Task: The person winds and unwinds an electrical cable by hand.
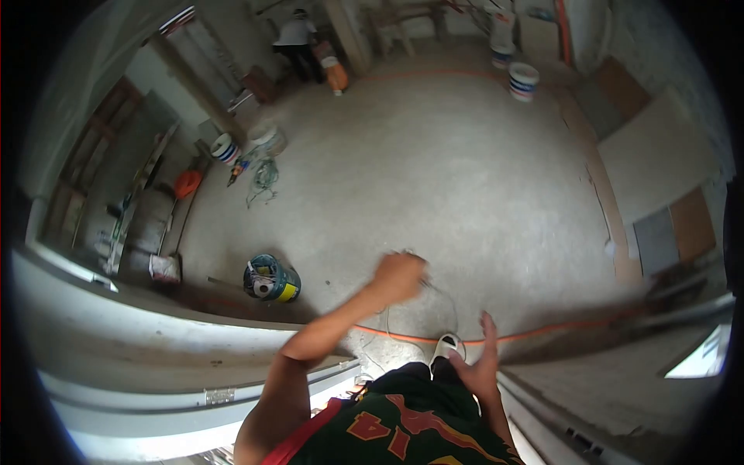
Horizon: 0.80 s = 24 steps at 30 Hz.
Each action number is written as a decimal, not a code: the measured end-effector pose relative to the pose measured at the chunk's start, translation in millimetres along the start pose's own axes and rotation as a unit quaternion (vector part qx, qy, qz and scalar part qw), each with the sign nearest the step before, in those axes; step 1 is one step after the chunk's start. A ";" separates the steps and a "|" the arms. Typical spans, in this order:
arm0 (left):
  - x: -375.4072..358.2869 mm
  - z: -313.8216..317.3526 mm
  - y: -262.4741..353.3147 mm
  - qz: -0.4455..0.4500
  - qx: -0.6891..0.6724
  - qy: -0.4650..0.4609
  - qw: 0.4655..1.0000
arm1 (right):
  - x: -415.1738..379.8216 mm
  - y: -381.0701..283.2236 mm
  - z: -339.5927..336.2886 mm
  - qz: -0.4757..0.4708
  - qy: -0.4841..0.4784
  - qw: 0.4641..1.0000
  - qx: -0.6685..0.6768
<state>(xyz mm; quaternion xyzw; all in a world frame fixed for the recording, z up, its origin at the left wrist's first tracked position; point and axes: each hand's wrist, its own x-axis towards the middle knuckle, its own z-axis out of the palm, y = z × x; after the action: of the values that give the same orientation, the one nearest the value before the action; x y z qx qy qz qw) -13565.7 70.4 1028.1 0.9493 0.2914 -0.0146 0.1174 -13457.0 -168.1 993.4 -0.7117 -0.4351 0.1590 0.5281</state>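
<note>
Thin wire (443, 298) trails from the closed left hand (399, 277), looping down toward the shoe (447, 344) at 6 o'clock. Right hand (482, 364) hangs open, empty. Pulling slowly would likely keep the wire from snagging. An orange cable (542, 332) crosses underfoot; open floor (465, 170) lies toward 12, a bucket (271, 279) at 9.

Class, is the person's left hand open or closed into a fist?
Closed: the left hand is balled, no fingers spread, pinching a thin wire.
</note>
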 end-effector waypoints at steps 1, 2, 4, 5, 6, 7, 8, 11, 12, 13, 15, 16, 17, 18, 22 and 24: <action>4.6 -2.2 21.3 0.029 -0.035 0.015 0.999 | 29.9 -15.1 1.9 0.002 -0.060 0.998 0.027; 6.3 -9.5 34.7 0.061 -0.069 0.028 0.995 | 54.4 -26.2 4.7 0.007 -0.120 0.991 0.052; 7.1 -36.3 40.5 0.073 -0.131 0.053 0.987 | 84.2 -30.6 2.0 0.030 -0.198 0.977 0.069; 8.3 -45.7 40.7 0.080 -0.163 0.066 0.981 | 95.8 -20.3 -9.2 0.048 -0.219 0.973 0.061; 7.9 -48.6 35.9 0.079 -0.190 0.055 0.977 | 105.1 -12.8 -20.0 0.067 -0.241 0.967 0.051; 7.9 -46.9 23.7 0.077 -0.217 0.045 0.972 | 114.0 -22.8 -34.9 0.050 -0.196 0.978 0.040; 9.4 -41.6 10.4 0.077 -0.244 0.036 0.966 | 122.9 -36.9 -54.3 0.031 -0.150 0.988 0.032; 10.2 43.9 -47.5 0.066 -0.351 0.025 0.934 | 143.3 -23.1 -107.4 0.077 -0.038 0.992 0.093; 6.0 72.8 -67.2 0.038 -0.362 0.030 0.931 | 151.8 -15.5 -121.1 0.078 0.004 0.992 0.104; 0.8 95.4 -91.7 -0.001 -0.333 0.028 0.943 | 162.6 -17.6 -128.3 0.091 0.053 0.984 0.147; -13.2 148.5 -145.1 -0.102 -0.299 0.013 0.949 | 182.0 -11.1 -151.8 0.099 0.124 0.970 0.184; -17.1 169.1 -170.3 -0.165 -0.292 0.002 0.942 | 193.0 1.6 -166.7 0.094 0.146 0.968 0.180; -18.9 172.4 -185.1 -0.192 -0.292 0.000 0.937 | 201.0 19.3 -179.6 0.089 0.153 0.976 0.128; -14.7 171.0 -201.8 -0.219 -0.292 -0.001 0.931 | 208.4 36.2 -188.1 0.082 0.161 0.980 0.077; 53.9 124.0 -219.6 -0.199 -0.303 0.081 0.929 | 237.9 138.9 -204.6 0.282 0.066 0.947 -0.136; 99.2 88.9 -194.2 -0.146 -0.310 0.036 0.939 | 258.8 191.6 -171.7 -0.020 -0.026 0.908 -0.417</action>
<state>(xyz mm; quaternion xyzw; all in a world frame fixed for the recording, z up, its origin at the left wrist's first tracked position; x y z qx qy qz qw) -13587.9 260.2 890.5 0.8126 0.4208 0.0938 0.3921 -13105.1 -81.8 950.5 -0.8538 -0.4895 -0.0289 0.1751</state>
